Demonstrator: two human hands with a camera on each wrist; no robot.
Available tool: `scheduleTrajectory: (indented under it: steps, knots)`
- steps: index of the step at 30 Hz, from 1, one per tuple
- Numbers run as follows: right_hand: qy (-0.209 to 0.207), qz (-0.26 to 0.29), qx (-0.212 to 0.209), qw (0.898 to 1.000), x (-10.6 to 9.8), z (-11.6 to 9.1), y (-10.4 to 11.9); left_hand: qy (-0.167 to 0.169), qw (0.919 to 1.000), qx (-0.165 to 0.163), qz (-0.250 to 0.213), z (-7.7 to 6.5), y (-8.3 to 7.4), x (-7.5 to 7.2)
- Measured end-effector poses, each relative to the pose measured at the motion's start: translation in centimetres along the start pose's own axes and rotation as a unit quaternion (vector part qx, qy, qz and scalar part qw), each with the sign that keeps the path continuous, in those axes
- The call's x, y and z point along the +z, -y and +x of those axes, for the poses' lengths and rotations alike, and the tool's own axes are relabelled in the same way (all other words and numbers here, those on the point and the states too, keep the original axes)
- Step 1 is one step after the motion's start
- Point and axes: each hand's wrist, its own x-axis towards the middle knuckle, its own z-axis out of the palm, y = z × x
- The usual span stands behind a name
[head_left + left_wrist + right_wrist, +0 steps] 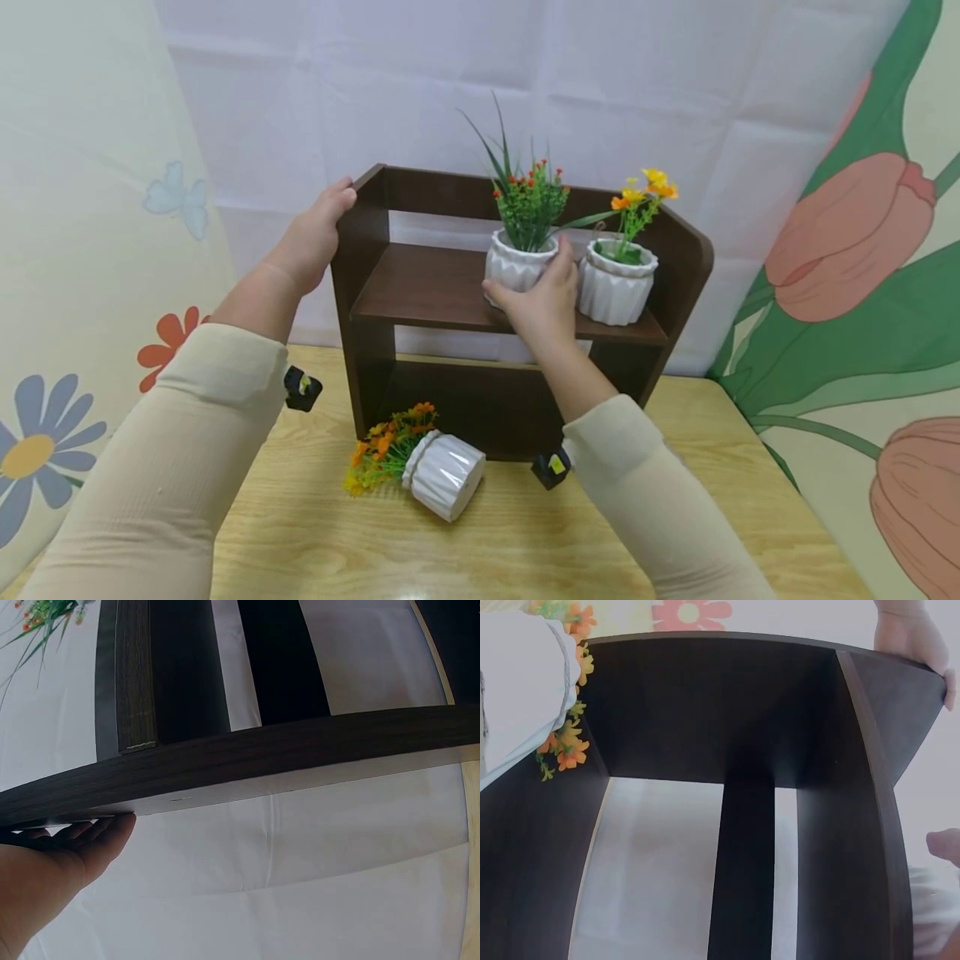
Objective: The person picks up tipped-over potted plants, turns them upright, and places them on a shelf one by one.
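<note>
**Right hand (542, 304) grasps red-flowered pot (513, 262) at the shelf (431, 283)**

Before the shelf, an orange-flowered pot (444, 477) lies tipped on the table (322, 542). Over the shelf's upper board, the red-flowered pot sits upright between right thumb and fingers. The left hand (306, 246) rests uncurled against the shelf's left side. A yellow-flowered pot (617, 292) stands at the shelf's right end. White cloth (465, 75) hangs behind the shelf.

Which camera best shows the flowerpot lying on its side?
The head view: the whole flowerpot shows, orange flowers included. The right wrist view crops it at its left edge; the left wrist view misses it.
</note>
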Motion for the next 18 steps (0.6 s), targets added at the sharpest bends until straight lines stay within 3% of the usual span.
scheduleTrajectory:
  steps: [18]
  knots:
    - [0.023, 0.054, -0.051, 0.997, -1.3, -1.8, -1.3, -0.004, 1.0, 0.004, -0.001, -0.1, 0.0, 0.0]
